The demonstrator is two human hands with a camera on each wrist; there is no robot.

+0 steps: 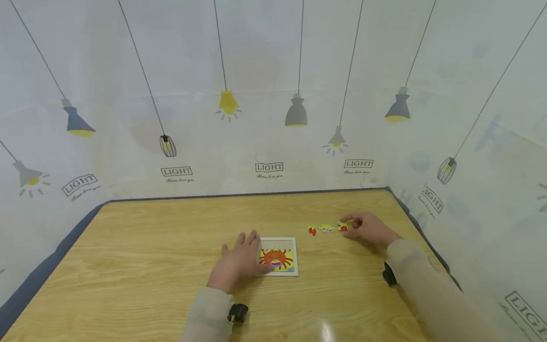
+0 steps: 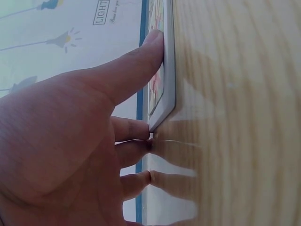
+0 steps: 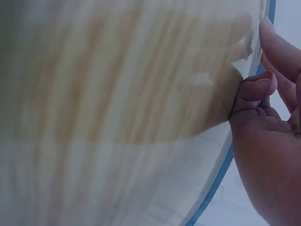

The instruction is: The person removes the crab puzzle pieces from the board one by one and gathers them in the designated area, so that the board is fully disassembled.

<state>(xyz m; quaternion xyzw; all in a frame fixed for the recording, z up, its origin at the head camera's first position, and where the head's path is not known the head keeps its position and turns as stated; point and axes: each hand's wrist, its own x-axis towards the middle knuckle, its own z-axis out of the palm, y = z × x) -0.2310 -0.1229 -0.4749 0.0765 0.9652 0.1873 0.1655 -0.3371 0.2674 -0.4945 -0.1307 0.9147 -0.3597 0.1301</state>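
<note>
The left forearm [image 1: 208,316] extends from seven o'clock; the left hand [image 1: 238,261] points fingers toward one, thumb toward three. The right forearm [image 1: 431,294] extends from about four; the right hand [image 1: 369,230] points toward nine, thumb and forefinger pinching.

Around me, boxed word "LIGHT" [image 1: 269,167] printed 6 times on the pale walls [image 1: 256,52], 3 at back, 1 at left, 2 at right, thin script [image 1: 269,176] beneath, "love you" readable, opening word unclear, blurred blue letter shapes [image 1: 489,135] at right
</note>
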